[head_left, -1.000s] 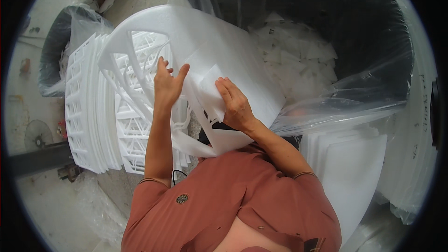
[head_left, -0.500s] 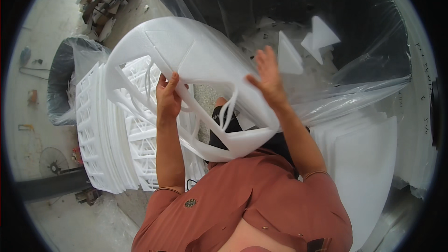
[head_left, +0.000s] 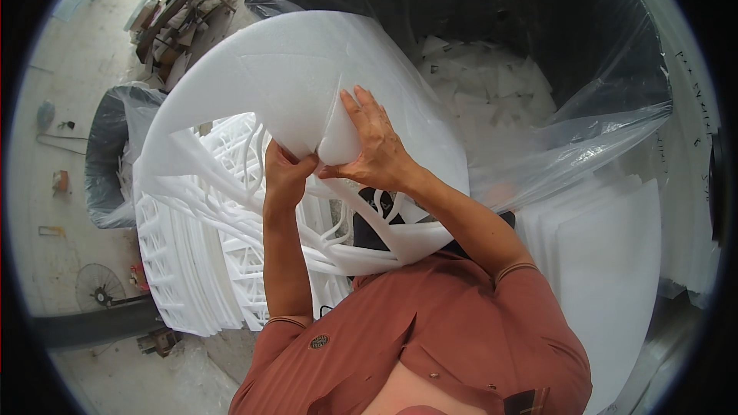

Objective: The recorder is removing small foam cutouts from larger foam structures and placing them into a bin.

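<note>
Head view: two hands on a big, curved white foam sheet (head_left: 307, 54).
The left hand (head_left: 286, 180) pinches the edge of a hole. The right hand (head_left: 378, 150) lays its fingers nearly together on a small white foam flap (head_left: 336, 138), thumb spread wide. The sheet's bottom edge is by the red-brown cloth shirt (head_left: 415, 323).

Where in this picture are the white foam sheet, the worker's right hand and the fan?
White foam sheet (head_left: 288, 77): head view, on its solid upper part.
Right hand (head_left: 379, 147): head view, on its back.
Fan (head_left: 101, 290): head view, on its round front.
</note>
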A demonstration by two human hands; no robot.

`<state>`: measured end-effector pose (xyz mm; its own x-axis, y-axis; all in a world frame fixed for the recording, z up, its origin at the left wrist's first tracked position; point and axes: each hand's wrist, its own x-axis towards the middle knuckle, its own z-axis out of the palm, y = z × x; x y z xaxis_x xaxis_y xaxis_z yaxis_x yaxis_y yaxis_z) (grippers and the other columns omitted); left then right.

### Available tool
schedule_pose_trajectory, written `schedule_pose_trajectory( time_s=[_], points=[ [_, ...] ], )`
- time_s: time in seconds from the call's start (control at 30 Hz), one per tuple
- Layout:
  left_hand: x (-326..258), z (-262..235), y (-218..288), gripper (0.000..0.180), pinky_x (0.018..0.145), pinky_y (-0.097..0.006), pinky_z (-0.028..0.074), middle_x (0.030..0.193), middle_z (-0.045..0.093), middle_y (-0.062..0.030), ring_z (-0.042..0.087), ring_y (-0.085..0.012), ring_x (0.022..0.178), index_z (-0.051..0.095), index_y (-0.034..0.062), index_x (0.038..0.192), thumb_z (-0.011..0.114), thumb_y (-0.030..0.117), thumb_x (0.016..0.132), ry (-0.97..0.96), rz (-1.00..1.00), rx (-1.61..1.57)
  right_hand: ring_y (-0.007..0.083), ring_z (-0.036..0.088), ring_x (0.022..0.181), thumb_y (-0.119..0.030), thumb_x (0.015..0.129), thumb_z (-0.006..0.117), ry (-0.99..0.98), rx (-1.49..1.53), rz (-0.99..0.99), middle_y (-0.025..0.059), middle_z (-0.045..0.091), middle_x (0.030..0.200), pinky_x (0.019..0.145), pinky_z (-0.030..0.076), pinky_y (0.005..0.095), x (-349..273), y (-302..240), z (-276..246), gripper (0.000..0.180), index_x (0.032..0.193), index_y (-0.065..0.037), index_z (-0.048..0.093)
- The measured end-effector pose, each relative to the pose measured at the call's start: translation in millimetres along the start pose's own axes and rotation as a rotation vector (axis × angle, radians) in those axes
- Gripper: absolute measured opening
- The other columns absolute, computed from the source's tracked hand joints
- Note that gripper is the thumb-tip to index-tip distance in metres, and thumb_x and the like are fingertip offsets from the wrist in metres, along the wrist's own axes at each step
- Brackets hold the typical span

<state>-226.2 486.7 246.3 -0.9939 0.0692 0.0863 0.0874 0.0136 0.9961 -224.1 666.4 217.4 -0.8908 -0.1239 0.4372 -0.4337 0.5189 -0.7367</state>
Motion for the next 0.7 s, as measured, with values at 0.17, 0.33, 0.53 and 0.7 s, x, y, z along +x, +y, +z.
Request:
schedule_pose_trajectory(
  time_s=[0.17,0.33,0.53,0.7],
  points=[
    [7.3,-2.4,-4.9,0.020,0.064,-0.027,0.047,0.071,0.061,-0.0103,0.053,-0.0145,0.058,0.060,-0.0081,0.089,0.052,-0.003,0.071,-0.202,-0.148,-0.403,0.0405,0.050,0.121,-0.051,0.067,0.080,-0.105,0.436,0.145,0.0284,0.047,0.130,0.102,0.042,0.0387,12.8,2.2,-18.2,0.091,0.130,0.006,0.047],
    [9.0,1.7,-2.5,0.019,0.061,-0.029,0.046,0.063,0.055,-0.0075,0.049,-0.0132,0.051,0.056,-0.0034,0.094,0.062,0.013,0.085,-0.170,-0.197,-0.514,0.0363,0.062,0.099,-0.038,0.069,0.082,0.140,0.089,-0.159,0.0235,0.060,0.116,0.086,0.050,0.0386,12.7,16.3,-2.9,0.072,0.117,0.008,0.055],
    [3.8,-12.2,-6.9,0.026,0.055,-0.027,0.043,0.066,0.053,-0.0060,0.046,-0.0127,0.051,0.051,0.0041,0.098,0.064,0.025,0.091,0.001,-0.146,-0.393,0.0223,0.067,0.081,-0.022,0.081,0.074,0.336,1.152,0.852,0.0109,0.067,0.097,0.075,0.056,0.0346,31.1,92.6,-59.1,0.038,0.107,0.002,0.061],
    [3.3,-11.0,-16.4,0.033,0.056,-0.027,0.043,0.070,0.054,-0.0063,0.047,-0.0131,0.055,0.050,0.0042,0.108,0.064,0.028,0.091,0.019,-0.193,-0.383,0.0249,0.065,0.095,-0.026,0.080,0.075,0.578,1.003,0.500,0.0114,0.067,0.103,0.088,0.052,0.0364,42.8,55.3,-81.8,0.044,0.111,0.000,0.059]
  ],
)
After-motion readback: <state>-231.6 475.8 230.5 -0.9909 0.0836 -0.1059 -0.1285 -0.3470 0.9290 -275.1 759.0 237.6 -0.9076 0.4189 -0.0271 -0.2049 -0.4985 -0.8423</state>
